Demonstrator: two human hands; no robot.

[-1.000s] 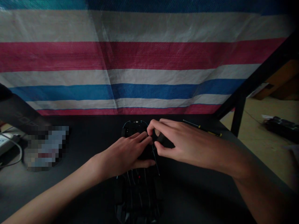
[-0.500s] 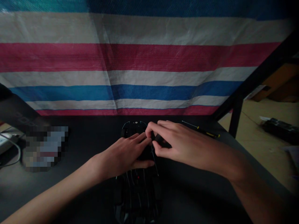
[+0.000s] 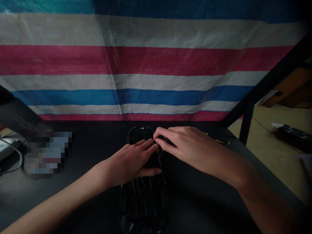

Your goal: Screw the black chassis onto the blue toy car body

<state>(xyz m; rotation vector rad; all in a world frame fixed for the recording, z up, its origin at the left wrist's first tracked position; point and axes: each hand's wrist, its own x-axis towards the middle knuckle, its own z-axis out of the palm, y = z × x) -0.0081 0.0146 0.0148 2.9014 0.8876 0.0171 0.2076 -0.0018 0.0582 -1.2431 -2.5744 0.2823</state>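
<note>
A black toy car (image 3: 143, 208) lies wheels-up on the dark table, its underside showing several ridges and a small red spot. My left hand (image 3: 136, 159) rests across the middle of the car, fingers over the front part and thumb along its right side, holding it. Beside the front right corner, my right hand (image 3: 177, 139) is closed in a pinch around a small black wheel (image 3: 168, 140), mostly covered by the fingers. Both hands' fingertips nearly meet there. A front wheel (image 3: 129, 139) shows at the car's left.
A yellow-and-black screwdriver (image 3: 220, 141) lies behind my right hand, partly covered. At the left are a blurred-out flat object (image 3: 50, 154), a white power strip (image 3: 8, 148) and a cable. A striped plastic sheet (image 3: 146, 60) hangs behind the table (image 3: 97, 133).
My right hand's thumb has moved up towards the index finger, closing the gap around the wheel. The hand now covers the screwdriver's shaft. My left hand and the car have stayed put.
</note>
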